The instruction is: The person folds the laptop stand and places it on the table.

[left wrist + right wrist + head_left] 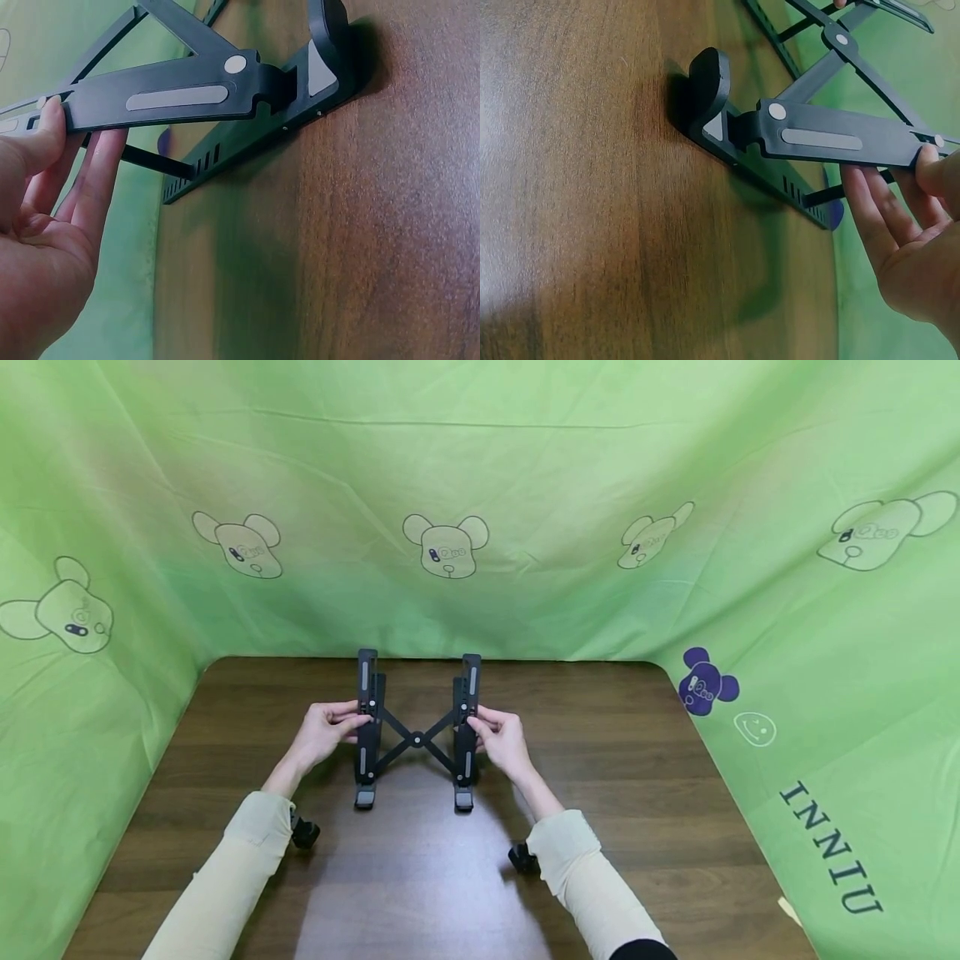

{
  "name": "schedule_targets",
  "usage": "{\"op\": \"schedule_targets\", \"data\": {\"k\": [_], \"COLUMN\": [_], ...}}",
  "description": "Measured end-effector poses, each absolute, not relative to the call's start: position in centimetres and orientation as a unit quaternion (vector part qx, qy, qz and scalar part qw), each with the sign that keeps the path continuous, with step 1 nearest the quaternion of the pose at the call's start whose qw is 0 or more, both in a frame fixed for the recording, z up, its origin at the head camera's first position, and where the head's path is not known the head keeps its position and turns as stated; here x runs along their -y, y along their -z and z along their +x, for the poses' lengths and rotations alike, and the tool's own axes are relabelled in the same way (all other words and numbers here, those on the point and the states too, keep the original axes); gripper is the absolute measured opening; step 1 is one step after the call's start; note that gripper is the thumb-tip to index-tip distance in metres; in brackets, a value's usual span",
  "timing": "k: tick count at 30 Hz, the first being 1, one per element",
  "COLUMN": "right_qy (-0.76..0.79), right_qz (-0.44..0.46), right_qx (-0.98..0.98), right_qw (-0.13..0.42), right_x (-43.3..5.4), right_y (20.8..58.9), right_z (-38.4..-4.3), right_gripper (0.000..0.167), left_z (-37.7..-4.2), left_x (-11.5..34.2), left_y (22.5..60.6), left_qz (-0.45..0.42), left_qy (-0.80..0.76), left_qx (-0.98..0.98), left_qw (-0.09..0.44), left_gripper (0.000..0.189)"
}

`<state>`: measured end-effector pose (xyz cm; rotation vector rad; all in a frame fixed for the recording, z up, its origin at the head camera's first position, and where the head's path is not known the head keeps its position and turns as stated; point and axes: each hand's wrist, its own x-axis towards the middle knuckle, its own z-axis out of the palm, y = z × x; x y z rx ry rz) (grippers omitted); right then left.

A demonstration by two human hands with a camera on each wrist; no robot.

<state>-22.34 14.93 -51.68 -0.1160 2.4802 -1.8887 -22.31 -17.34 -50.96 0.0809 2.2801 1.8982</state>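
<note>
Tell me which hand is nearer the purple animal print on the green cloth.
Right. The right hand holds the right rail of the black stand, left of the purple print; the left hand holds the left rail, farther left.

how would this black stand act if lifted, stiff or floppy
The stand may fold sideways rather than stay stiff, since its crossed bars look hinged where they meet. Its slim, open build suggests it's light. Flat bottom rails make rolling unlikely.

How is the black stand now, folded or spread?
Spread: the black stand has its crossbars opened into an X, holding its side rails apart.
</note>
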Motion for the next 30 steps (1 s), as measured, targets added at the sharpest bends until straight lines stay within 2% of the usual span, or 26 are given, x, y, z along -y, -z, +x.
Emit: {"op": "schedule_targets", "data": {"k": [30], "right_qy": [0.609], "right_qz": [-0.053], "right_qx": [-0.791], "right_qw": [0.017], "right_x": [-15.3], "right_y": [52.0], "right_z": [-22.5], "right_gripper": [0.038], "left_z": [-22.3], "left_x": [15.6], "left_y": [51.4], "left_qz": [0.033], "left_qy": [-0.658], "left_qx": [-0.746], "left_qw": [0.098], "left_gripper": [0.044]}}
